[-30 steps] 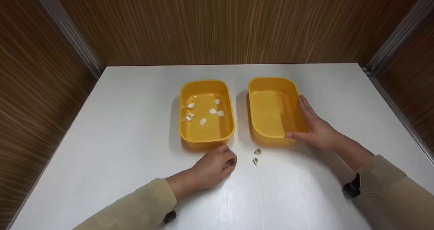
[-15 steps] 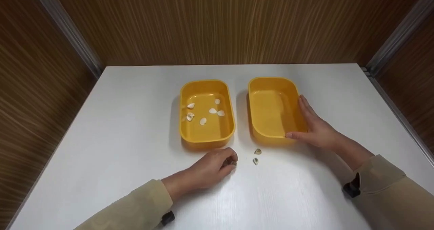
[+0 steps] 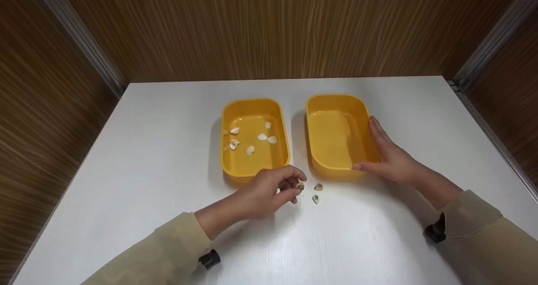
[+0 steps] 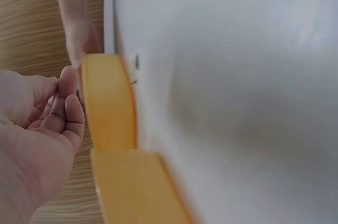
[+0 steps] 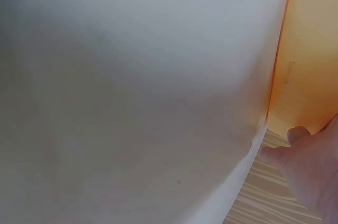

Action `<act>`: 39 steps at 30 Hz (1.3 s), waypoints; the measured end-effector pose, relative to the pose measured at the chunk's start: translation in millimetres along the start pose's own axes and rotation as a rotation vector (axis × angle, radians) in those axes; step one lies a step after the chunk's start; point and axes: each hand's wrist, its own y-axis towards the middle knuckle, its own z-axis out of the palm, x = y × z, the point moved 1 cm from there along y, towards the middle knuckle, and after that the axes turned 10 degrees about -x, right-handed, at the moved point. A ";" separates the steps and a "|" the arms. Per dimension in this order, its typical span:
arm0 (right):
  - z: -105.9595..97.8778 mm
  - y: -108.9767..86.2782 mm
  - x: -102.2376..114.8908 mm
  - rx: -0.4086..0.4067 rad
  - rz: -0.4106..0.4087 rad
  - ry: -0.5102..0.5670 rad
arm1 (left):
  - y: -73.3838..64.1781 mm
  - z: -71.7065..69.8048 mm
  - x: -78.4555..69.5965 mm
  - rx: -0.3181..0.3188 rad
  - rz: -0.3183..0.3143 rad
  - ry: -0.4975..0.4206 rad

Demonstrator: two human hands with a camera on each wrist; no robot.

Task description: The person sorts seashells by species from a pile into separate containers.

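Between thumb and fingertips, my left hand [image 3: 265, 190] pinches a small pale-brown shell [image 3: 300, 186], raised over the table in front of the left yellow box [image 3: 233, 174]. In the left wrist view the fingers of this left hand [image 4: 37, 129] are bent towards the thumb. My right hand [image 3: 395, 161] rests against the near right corner of the right yellow box [image 3: 332, 170], fingers straight along its side and thumb at the near rim. Two small shells, a rounded shell [image 3: 318, 187] and a pointed shell [image 3: 316, 199], lie on the table just right of the left fingertips.
Several white shells [image 3: 262, 137] lie scattered inside the left box. Bare yellow floor shows in the right box. Both boxes stand side by side on a white table [image 3: 168, 150], with a wood-grain panel [image 3: 269, 28] behind and more panels at the sides.
My left hand has lifted and moved slightly right and away from the person, its fingers opening out so the shell now shows at the fingertips. The right hand stays at the right box.
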 end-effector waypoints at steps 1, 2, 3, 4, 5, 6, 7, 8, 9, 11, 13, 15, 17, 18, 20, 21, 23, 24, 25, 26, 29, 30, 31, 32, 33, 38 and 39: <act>-0.1 0.1 -0.2 0.001 -0.002 0.003 | 3.1 -3.0 -3.1 -0.002 0.003 0.005; -0.1 0.1 -0.4 0.002 -0.002 0.003 | 6.8 -6.2 -5.9 -0.006 0.007 0.011; -0.2 0.2 -0.6 0.001 -0.003 0.005 | 10.9 -9.5 -7.8 -0.010 0.009 0.019; -0.4 0.3 -0.6 0.003 -0.002 0.007 | 15.5 -12.9 -9.4 -0.016 0.007 0.030; -0.5 0.4 -0.6 0.006 -0.001 0.010 | 20.4 -16.4 -10.9 -0.023 0.002 0.041; -0.6 0.5 -0.8 0.009 -0.001 0.012 | 25.6 -19.8 -11.9 -0.031 -0.002 0.048; -0.6 0.7 -1.2 0.012 -0.001 0.013 | 31.1 -23.1 -13.1 -0.038 -0.002 0.058; -0.5 0.7 -1.2 0.014 0.000 0.011 | 36.8 -26.3 -14.1 -0.047 -0.001 0.069; -0.6 0.9 -1.5 0.015 -0.001 0.010 | 42.6 -29.2 -14.9 -0.053 -0.001 0.076; -1.3 1.6 -2.1 0.015 -0.003 0.010 | 54.9 -34.3 -16.8 -0.066 -0.003 0.087; -1.8 2.1 -3.0 0.014 -0.011 0.011 | 66.8 -37.3 -17.7 -0.068 -0.013 0.084; -1.7 2.4 -4.1 0.016 -0.015 0.015 | 77.8 -38.3 -18.1 -0.064 -0.037 0.072; -1.2 2.5 -4.8 0.017 -0.018 0.014 | 88.0 -37.9 -18.0 -0.060 -0.066 0.062; -1.0 2.5 -5.0 0.018 -0.020 0.013 | 92.8 -37.3 -17.8 -0.059 -0.081 0.057; -0.6 2.5 -4.9 0.018 -0.018 0.007 | 102.3 -35.8 -17.1 -0.060 -0.103 0.047; -0.6 2.4 -4.2 0.019 -0.021 0.001 | 106.9 -35.0 -16.1 -0.061 -0.111 0.041; -0.8 2.4 -2.8 0.021 -0.020 -0.009 | 115.7 -33.0 -13.9 -0.070 -0.131 0.025; -1.0 2.4 -2.3 0.021 -0.020 -0.013 | 120.1 -31.8 -12.5 -0.074 -0.136 0.014; -1.0 2.3 -2.2 0.021 -0.020 -0.016 | 124.2 -30.2 -10.6 -0.078 -0.142 -0.004; -1.0 2.2 -2.1 0.022 -0.022 -0.017 | 128.1 -28.5 -8.9 -0.082 -0.149 -0.016; -1.4 1.6 -2.4 0.021 -0.014 -0.018 | 139.3 -22.4 -3.8 -0.095 -0.177 -0.033; -1.6 1.4 -2.7 0.020 -0.015 -0.018 | 142.8 -20.2 -2.5 -0.098 -0.185 -0.030; -1.8 1.2 -2.8 0.019 -0.014 -0.019 | 146.2 -18.1 -1.3 -0.099 -0.194 -0.020; -2.1 1.1 -2.7 0.019 -0.013 -0.018 | 149.5 -16.1 -0.2 -0.099 -0.201 -0.005; -2.6 1.0 -2.5 0.018 -0.011 -0.018 | 152.6 -14.3 0.7 -0.100 -0.210 0.009; -3.4 1.3 -1.6 0.017 -0.010 -0.013 | 165.7 -5.4 4.5 -0.106 -0.219 0.057; -3.3 1.5 -1.5 0.018 -0.009 -0.015 | 167.5 -3.6 5.0 -0.110 -0.217 0.064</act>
